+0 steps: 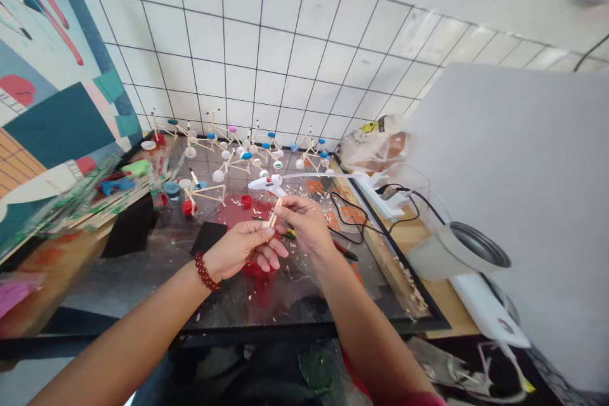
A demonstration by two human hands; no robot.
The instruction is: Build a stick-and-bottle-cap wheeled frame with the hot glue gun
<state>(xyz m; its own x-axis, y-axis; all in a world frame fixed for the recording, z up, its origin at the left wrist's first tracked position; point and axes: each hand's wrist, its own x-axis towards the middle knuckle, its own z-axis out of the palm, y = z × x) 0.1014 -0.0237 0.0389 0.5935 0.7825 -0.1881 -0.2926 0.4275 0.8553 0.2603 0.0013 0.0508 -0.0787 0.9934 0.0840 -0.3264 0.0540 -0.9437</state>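
Note:
Both hands meet above the dark tabletop, pinching a few short pale wooden sticks (273, 218). My left hand (247, 246), with a beaded bracelet at the wrist, grips their lower ends between thumb and forefinger, other fingers loosely curled. My right hand (305, 223) has its thumb and fingertips closed on the upper ends. Just beyond lies a white glue gun (267, 184) with a red bottle cap (246, 202) to its left. A small stick frame with bottle caps (208, 193) stands farther left. Part of a yellow-and-black tool (289, 233) shows behind my right hand.
Several stick-and-cap models (247, 156) stand along the back by the wire grid (261, 44). Bundled sticks in plastic (104, 203) lie left, near a black sheet (128, 228). A black cable (354, 238), white power strip (380, 196) and plastic bag (375, 146) occupy the right.

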